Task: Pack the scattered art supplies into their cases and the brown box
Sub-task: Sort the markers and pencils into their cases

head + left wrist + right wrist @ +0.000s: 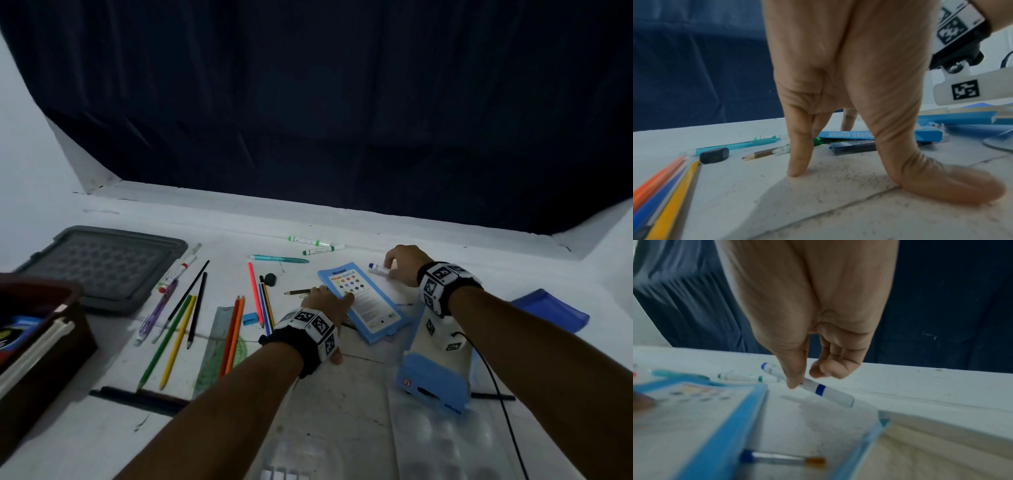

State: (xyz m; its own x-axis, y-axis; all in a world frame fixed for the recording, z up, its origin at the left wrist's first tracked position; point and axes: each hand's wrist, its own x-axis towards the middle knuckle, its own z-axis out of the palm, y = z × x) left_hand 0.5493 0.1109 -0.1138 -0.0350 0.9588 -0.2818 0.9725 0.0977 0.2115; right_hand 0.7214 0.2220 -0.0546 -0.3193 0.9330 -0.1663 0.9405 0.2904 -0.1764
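1. The right hand (402,262) is at the far side of the worktop (239,222), its grip narrow: thumb and fingers pinch a blue-banded marker (826,390) that lies tilted, one end just off the surface.
2. The left hand (323,303) is spread wide and holds nothing; its little finger and thumb press on the worktop while the other fingers rest on the near edge of the pencil case (363,301).
3. That blue pencil case lies flat and closed, colour chart up, between the two hands.
4. The brown box (41,342) stands at the left edge; it holds a printed pack and some white sticks, though I cannot tell what they are.
5. A grey lid (102,267) lies flat just behind the box.
6. A blue tray (551,310) sits at the right, beyond the right forearm; its contents are hidden.
7. Loose on the worktop: coloured pencils (178,339), a ruler (215,346), a teal pen (279,258), green markers (313,245), a black eraser (270,278) and a small blue eraser (250,318).
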